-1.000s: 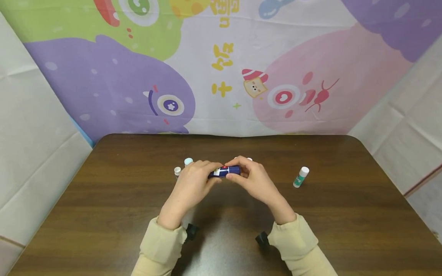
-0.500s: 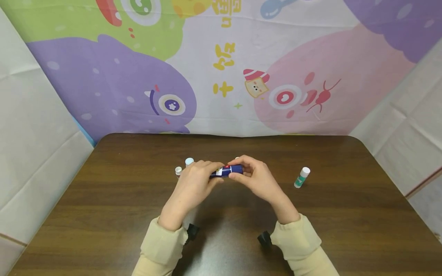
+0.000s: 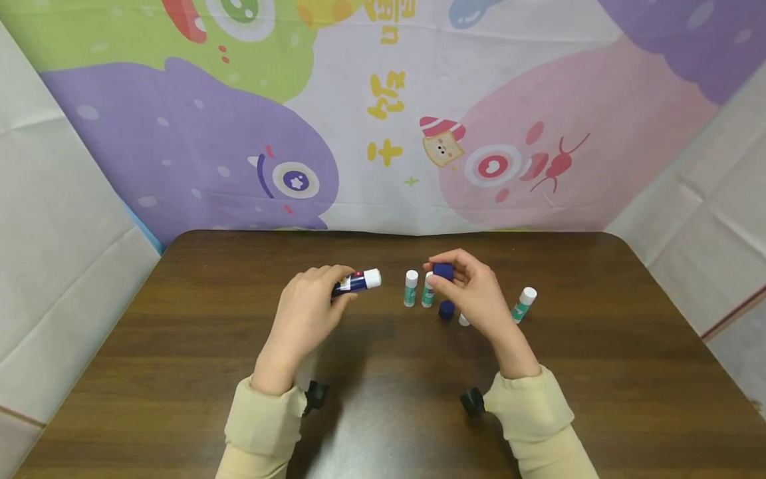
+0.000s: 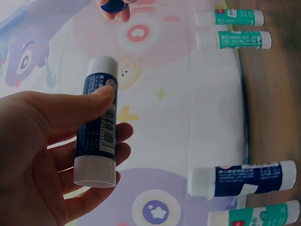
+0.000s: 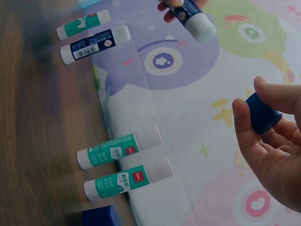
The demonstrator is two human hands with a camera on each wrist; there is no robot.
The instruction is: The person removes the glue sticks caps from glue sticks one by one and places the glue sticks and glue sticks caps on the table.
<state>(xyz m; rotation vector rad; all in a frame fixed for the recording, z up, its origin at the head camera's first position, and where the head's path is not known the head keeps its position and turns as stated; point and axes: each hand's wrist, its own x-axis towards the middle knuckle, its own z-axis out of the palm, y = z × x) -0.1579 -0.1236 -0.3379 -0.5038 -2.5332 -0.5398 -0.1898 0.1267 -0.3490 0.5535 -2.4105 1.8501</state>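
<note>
My left hand grips a navy glue stick by its body, thumb on one side and fingers on the other. The stick's white end stands bare, pointing right in the head view. Off to the right, my right hand pinches a dark blue cap between thumb and fingers, apart from the stick. Just beyond that hand, two green glue sticks stand upright on the table. Another dark blue cap lies below the right hand, beside a partly hidden white piece.
A green glue stick with a white cap stands farther right on the wooden table. Behind the left hand, a second navy glue stick and another green glue stick stand upright. A cartoon-printed cloth hangs at the back.
Both hands were together on the navy glue stick. The cap has come off; the right hand has moved right with it, and the left hand left with the stick.
</note>
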